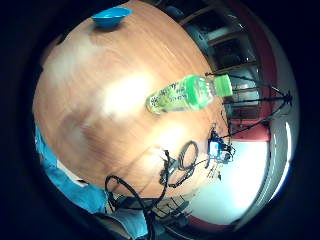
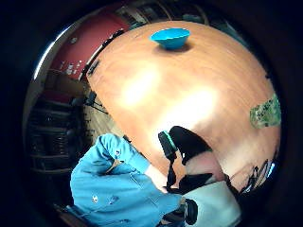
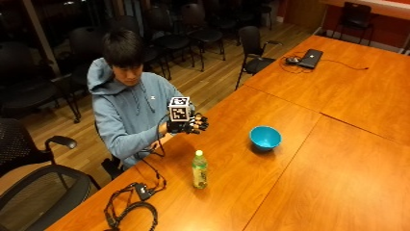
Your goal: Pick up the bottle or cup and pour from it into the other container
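Nearest the camera, one green-capped bottle (image 3: 200,169) stands upright on the wooden table (image 3: 320,183), near the person's edge. One blue bowl (image 3: 265,137) sits well apart from it, farther along. One gloved right hand (image 3: 187,124) hangs raised above the table edge, fingers spread and relaxed, holding nothing, clear of both items.

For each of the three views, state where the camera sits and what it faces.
Little finger side palm view: looks down at the table, bottle and bowl.
Thumb side palm view: faces the bowl; gloved right hand and sleeve show.
Outside view: above the table, facing the person, raised hand, bottle, bowl.
All share the bowl.
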Tool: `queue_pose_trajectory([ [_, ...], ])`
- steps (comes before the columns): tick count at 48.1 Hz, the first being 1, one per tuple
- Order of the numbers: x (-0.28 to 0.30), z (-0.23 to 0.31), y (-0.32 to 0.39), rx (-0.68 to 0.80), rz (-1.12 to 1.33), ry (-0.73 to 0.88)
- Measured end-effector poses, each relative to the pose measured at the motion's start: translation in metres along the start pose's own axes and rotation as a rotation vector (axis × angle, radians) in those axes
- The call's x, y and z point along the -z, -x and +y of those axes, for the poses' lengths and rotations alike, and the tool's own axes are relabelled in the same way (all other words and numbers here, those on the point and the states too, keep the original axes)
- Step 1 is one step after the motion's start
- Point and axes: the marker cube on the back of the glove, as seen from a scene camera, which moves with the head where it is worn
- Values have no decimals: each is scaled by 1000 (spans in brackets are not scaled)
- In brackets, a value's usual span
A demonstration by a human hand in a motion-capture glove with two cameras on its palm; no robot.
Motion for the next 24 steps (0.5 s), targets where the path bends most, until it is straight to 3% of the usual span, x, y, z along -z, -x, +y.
queue_pose_trajectory([
  [24, -5, 66, -111, -270, -101, 15],
])
